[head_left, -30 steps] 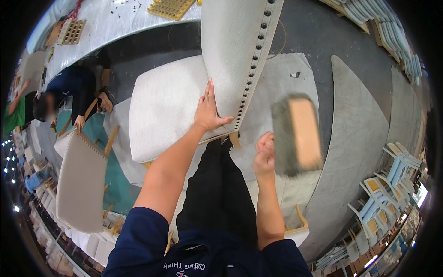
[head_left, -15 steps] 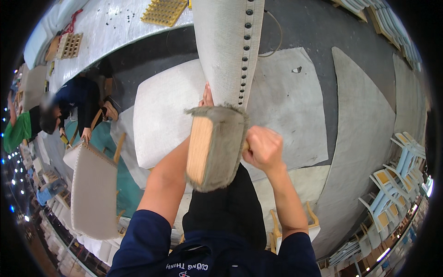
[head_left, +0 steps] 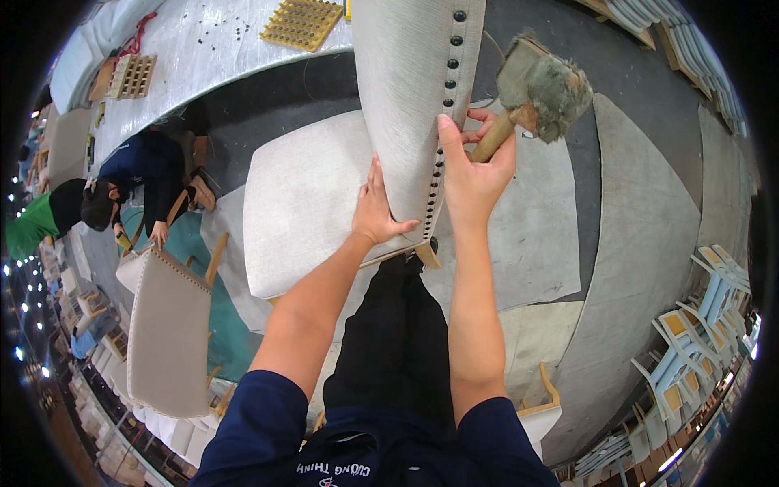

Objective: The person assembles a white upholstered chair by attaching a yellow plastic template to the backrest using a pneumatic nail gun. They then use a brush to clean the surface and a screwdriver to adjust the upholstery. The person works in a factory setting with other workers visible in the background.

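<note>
In front of me is a light grey upholstered chair (head_left: 304, 199), its padded backrest (head_left: 402, 77) rising toward the top of the view. A row of dark round nail heads (head_left: 452, 63) runs down the backrest's right edge. My left hand (head_left: 376, 209) lies against the lower backrest, thumb and fingers spread. My right hand (head_left: 480, 174) grips the wooden handle of a mallet (head_left: 542, 88), whose head is wrapped in frayed grey-green cloth. The thumb of that hand touches the backrest edge along the nail row.
Wrapped work surface (head_left: 219, 73) at the upper left bears a yellow pegged tray (head_left: 302, 23) and loose dark nails. At left a co-worker (head_left: 146, 174) bends over another grey chair (head_left: 168, 333). Flat sheets (head_left: 641, 243) cover the floor at right, near stacked chair frames (head_left: 690, 333).
The mallet has swung from in front of me up to the right, its head turned away. My right hand has moved up to the backrest edge; my left hand shows fully now.
</note>
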A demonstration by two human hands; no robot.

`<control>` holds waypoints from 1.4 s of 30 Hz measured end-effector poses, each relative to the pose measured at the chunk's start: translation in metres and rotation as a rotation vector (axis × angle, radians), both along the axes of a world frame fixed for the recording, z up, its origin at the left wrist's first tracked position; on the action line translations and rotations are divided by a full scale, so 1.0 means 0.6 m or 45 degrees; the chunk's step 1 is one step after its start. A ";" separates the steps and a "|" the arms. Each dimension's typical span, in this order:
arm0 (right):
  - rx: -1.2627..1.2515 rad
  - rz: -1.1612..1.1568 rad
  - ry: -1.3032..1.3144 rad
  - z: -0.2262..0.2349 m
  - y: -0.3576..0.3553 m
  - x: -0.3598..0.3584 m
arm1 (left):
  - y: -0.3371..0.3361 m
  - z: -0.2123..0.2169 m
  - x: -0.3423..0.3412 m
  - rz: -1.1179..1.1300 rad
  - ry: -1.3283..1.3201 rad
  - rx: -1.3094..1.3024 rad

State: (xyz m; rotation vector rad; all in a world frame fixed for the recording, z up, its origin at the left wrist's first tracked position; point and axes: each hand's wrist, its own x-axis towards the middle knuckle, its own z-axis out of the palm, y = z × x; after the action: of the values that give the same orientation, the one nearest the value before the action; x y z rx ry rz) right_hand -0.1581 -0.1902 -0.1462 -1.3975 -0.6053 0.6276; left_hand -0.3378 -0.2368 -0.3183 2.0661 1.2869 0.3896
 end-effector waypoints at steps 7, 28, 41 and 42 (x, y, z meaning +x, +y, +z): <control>-0.044 0.083 0.105 -0.021 0.004 0.004 | 0.000 0.002 -0.015 0.007 0.015 0.028; -0.491 -0.105 0.453 0.034 0.056 -0.025 | 0.026 0.060 -0.032 0.009 -0.112 -0.133; -0.635 0.039 0.856 0.036 0.028 0.011 | 0.447 -0.011 0.016 0.877 -0.617 -0.229; -0.673 0.103 0.890 0.042 0.030 0.011 | 0.520 -0.010 0.023 0.827 -0.431 -0.099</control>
State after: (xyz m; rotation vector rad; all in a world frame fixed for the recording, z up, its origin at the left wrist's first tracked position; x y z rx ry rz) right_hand -0.1514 -0.1722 -0.1208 -1.5043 0.0787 1.3313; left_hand -0.3239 0.0753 -0.3245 1.3929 1.6934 0.9136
